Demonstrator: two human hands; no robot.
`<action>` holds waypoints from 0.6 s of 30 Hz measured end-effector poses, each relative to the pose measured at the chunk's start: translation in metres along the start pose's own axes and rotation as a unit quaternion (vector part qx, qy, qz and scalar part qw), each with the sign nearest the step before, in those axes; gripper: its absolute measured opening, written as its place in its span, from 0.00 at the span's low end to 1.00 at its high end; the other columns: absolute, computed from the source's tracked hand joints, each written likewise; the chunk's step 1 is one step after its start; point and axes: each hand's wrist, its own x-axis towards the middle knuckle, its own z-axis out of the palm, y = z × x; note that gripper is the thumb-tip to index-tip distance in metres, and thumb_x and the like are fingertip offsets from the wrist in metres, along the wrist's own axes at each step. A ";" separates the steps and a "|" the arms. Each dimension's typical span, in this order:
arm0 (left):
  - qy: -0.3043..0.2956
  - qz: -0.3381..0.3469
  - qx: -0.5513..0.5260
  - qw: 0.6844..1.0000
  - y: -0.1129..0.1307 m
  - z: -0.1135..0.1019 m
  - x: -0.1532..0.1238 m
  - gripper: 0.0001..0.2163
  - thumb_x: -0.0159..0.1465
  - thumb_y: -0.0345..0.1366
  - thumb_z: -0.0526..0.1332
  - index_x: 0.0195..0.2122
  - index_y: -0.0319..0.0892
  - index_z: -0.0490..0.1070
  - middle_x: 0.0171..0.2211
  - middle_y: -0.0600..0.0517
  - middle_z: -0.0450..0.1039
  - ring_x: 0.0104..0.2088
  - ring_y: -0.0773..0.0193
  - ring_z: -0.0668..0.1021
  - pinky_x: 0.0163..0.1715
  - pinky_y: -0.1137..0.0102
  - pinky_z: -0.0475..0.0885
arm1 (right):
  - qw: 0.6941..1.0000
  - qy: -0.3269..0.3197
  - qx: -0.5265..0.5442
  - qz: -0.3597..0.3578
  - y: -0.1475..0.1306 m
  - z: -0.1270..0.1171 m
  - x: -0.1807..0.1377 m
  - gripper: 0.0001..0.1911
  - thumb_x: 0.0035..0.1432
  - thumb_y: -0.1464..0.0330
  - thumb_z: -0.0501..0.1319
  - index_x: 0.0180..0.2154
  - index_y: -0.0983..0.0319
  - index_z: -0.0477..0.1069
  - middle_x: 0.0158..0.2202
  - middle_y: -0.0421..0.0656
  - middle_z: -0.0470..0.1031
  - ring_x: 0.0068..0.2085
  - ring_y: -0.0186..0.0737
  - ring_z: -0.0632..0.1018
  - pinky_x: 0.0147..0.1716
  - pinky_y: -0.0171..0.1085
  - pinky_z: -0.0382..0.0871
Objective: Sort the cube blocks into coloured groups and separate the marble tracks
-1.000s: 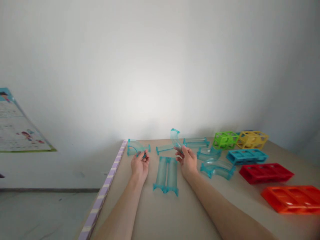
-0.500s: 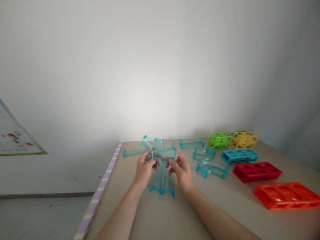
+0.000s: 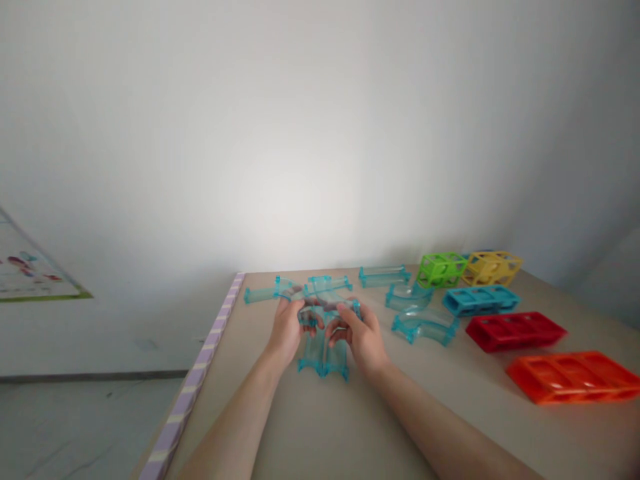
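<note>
Both hands meet over the middle of the beige table (image 3: 310,427). My left hand (image 3: 287,328) is closed on one curved clear-blue track piece (image 3: 289,291). My right hand (image 3: 361,335) is closed on a second curved clear-blue track piece (image 3: 334,301). The two curved pieces touch each other between my hands. Just below them, flat on the table, lie two straight clear-blue track pieces (image 3: 324,357) side by side.
More clear-blue pieces lie around: a straight one (image 3: 257,294) at far left, another straight one (image 3: 383,275) behind, two curved ones (image 3: 423,325) at right. Green (image 3: 440,269) and yellow (image 3: 493,267) cage blocks, then blue (image 3: 479,300), red (image 3: 515,331) and orange (image 3: 573,378) trays line the right side. A purple striped strip (image 3: 193,387) edges the table's left.
A second ago each hand held its curved piece apart. Both hands have come together at the middle, and the two curved pieces now touch and sit lower over the straight pair.
</note>
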 end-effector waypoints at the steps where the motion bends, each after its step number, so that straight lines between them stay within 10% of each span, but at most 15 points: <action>1: 0.003 -0.003 -0.008 1.000 0.002 0.001 0.000 0.17 0.55 0.33 0.58 0.46 0.41 0.64 0.34 0.47 0.79 0.21 0.63 0.78 0.15 0.74 0.64 | 1.000 0.014 0.009 -0.010 0.000 0.000 0.001 0.16 0.53 0.56 0.64 0.34 0.62 0.66 0.30 0.43 0.75 0.22 0.36 0.75 0.16 0.34 0.68; 8: 0.008 -0.057 -0.075 0.996 0.015 0.005 -0.004 0.24 0.49 0.24 0.57 0.50 0.41 0.63 0.36 0.45 0.79 0.28 0.58 0.81 0.30 0.65 0.74 | 0.995 0.058 -0.047 -0.070 0.005 -0.004 0.006 0.25 0.54 0.60 0.63 0.53 0.56 0.63 0.37 0.40 0.75 0.23 0.31 0.72 0.18 0.32 0.66; 18: -0.063 -0.082 -0.078 0.992 0.010 -0.002 -0.003 0.12 0.55 0.33 0.65 0.41 0.40 0.70 0.28 0.52 0.74 0.23 0.67 0.75 0.29 0.67 0.73 | 0.991 -0.012 -0.124 -0.056 0.000 -0.006 0.002 0.20 0.51 0.56 0.66 0.42 0.61 0.76 0.28 0.38 0.69 0.22 0.31 0.67 0.21 0.33 0.63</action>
